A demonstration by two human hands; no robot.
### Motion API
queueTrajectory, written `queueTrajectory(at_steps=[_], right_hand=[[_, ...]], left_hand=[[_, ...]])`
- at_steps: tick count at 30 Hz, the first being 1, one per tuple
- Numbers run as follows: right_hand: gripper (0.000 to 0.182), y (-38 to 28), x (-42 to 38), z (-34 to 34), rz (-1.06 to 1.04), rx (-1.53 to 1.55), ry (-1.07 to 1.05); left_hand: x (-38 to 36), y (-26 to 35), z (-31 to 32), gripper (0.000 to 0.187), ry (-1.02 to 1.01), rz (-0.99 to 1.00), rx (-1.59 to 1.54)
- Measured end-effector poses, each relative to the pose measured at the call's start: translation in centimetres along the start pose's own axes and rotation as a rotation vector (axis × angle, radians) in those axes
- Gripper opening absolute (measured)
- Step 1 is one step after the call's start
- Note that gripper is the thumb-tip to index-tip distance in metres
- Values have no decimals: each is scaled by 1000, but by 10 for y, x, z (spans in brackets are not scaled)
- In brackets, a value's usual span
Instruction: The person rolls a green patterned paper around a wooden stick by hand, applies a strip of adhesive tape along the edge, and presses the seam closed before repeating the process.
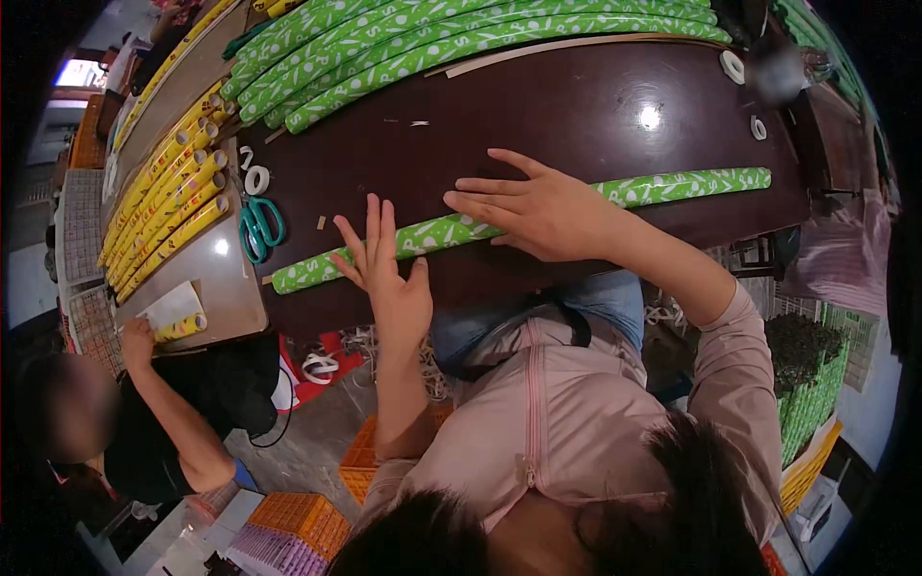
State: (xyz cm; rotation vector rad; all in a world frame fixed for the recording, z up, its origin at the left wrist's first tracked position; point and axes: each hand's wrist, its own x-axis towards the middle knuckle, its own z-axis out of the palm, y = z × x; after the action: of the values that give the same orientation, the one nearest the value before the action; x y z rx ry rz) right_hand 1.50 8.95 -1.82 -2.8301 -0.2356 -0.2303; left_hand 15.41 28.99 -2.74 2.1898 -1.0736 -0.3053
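Note:
A long green roll of patterned wrapping paper (690, 187) lies across the dark table near its front edge. My left hand (382, 274) rests on the left part of the roll, fingers spread. Farther right, my right hand (538, 208) lies over the roll with its fingers stretched out flat, hiding part of the roll. Neither hand is closed around it. To the left of the roll sit teal-handled scissors (259, 230) and a small roll of white tape (256, 180). A small tan scrap (321, 223) lies near my left fingers.
Several green rolls (461, 43) lie along the table's far side. Yellow rolls (178, 192) are stacked on the lighter table at left, where a co-worker's hand (137, 341) touches a sheet. More tape rolls (732, 67) lie at the far right. Orange crates (298, 523) stand on the floor.

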Motion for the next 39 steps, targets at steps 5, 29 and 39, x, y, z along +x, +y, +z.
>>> queueTrajectory(at_steps=[5, 29, 39], right_hand=[[67, -1, 0, -1, 2, -21, -9], [57, 13, -82, -21, -42, 243, -116], [43, -28, -51, 28, -33, 96, 271]], left_hand=[[-1, 3, -6, 63, -46, -49, -143], [123, 101, 48, 48, -261, 502, 258], [115, 108, 55, 46, -467, 656, 207]])
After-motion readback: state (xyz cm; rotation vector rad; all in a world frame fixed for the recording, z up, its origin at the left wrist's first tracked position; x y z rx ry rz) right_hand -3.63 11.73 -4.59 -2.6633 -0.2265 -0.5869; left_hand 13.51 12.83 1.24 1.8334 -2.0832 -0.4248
